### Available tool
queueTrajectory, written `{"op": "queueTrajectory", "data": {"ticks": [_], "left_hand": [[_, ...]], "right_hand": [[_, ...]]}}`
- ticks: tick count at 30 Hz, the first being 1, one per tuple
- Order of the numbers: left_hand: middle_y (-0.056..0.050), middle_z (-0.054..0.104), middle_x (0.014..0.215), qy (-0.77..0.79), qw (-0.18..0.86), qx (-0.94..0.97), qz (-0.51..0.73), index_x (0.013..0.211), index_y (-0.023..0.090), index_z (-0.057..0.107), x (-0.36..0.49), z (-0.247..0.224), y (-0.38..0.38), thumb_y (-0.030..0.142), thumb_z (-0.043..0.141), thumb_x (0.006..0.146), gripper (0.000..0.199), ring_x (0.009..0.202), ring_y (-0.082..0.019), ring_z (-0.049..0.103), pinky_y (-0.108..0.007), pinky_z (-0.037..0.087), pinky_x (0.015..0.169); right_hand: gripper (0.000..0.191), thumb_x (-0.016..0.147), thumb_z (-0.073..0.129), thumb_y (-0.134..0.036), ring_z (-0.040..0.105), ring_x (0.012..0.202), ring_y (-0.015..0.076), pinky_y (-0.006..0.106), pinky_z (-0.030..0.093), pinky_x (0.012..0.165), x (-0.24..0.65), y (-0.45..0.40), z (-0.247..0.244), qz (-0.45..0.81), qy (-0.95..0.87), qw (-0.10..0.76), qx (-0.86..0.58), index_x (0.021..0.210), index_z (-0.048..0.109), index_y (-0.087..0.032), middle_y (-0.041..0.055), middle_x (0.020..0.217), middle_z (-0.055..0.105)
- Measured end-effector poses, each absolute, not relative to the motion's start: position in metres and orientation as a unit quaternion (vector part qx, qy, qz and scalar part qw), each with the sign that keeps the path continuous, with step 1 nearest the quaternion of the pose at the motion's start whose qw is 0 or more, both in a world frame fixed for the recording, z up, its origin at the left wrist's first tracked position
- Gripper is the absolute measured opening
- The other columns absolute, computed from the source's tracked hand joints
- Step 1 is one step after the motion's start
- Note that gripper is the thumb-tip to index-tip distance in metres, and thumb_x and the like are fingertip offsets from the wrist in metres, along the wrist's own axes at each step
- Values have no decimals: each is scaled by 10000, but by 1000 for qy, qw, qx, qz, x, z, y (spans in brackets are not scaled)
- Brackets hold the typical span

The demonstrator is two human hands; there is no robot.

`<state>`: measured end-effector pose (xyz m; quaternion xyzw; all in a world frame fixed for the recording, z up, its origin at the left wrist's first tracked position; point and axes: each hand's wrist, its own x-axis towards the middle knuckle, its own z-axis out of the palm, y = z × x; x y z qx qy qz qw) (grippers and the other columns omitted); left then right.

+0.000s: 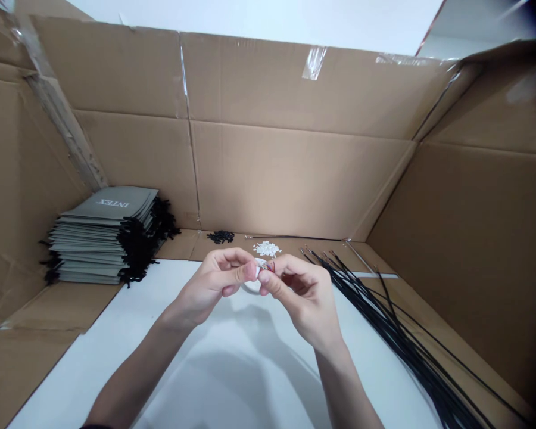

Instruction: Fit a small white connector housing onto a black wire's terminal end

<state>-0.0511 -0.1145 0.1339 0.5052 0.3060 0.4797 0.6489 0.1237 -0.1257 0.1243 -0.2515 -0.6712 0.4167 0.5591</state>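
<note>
Both hands meet over the white surface, fingertips almost touching. My left hand (221, 277) is closed in a pinch on a small white piece (258, 271). Thin red and purple strands (269, 267), which look like fine wires, come from the pinched thumb and finger of my right hand (304, 295). Whether the strands enter the white piece is too small to tell. Just behind the fingertips lies a round white object (251, 287), partly covered by the hands. A pile of small white pieces (267, 249) lies beyond them.
Black cables (384, 328) with bare ends lie in a bundle on the right. A heap of small black pieces (221, 237) sits at the back. Grey INTEX bags with black cords (92, 238) are stacked at left. Cardboard walls (295, 173) enclose the white table (201, 357).
</note>
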Motion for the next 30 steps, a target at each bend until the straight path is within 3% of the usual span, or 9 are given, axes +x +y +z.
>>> {"op": "queueTrajectory", "data": {"ticks": [17, 23, 26, 30], "left_hand": [[58, 580, 613, 280, 698, 486, 445, 669, 156, 662, -56, 126, -107, 388, 930, 687, 355, 454, 2, 332, -198, 222, 538], [53, 522, 566, 272, 718, 482, 423, 667, 165, 650, -57, 125, -106, 416, 939, 673, 383, 485, -26, 339, -214, 177, 545], [41, 560, 605, 280, 704, 493, 428, 663, 168, 661, -58, 129, -107, 433, 936, 675, 382, 497, -29, 355, -222, 180, 546], [36, 587, 610, 314, 645, 532, 450, 649, 174, 686, -60, 134, -107, 430, 933, 681, 356, 525, -37, 385, -230, 190, 525]], "right_hand": [[271, 893, 792, -347, 475, 568, 67, 180, 359, 534, 124, -126, 127, 489, -641, 535, -251, 713, 694, -170, 0, 644, 659], [197, 866, 822, -334, 469, 528, 55, 159, 331, 486, 126, -124, 129, 536, -620, 521, -239, 755, 748, -189, 8, 630, 677], [191, 857, 827, -340, 453, 512, 55, 160, 309, 461, 126, -123, 128, 545, -618, 514, -239, 747, 759, -200, 6, 618, 676], [169, 849, 828, -307, 500, 558, 69, 171, 370, 514, 125, -123, 126, 508, -632, 523, -263, 743, 752, -200, 5, 655, 694]]}}
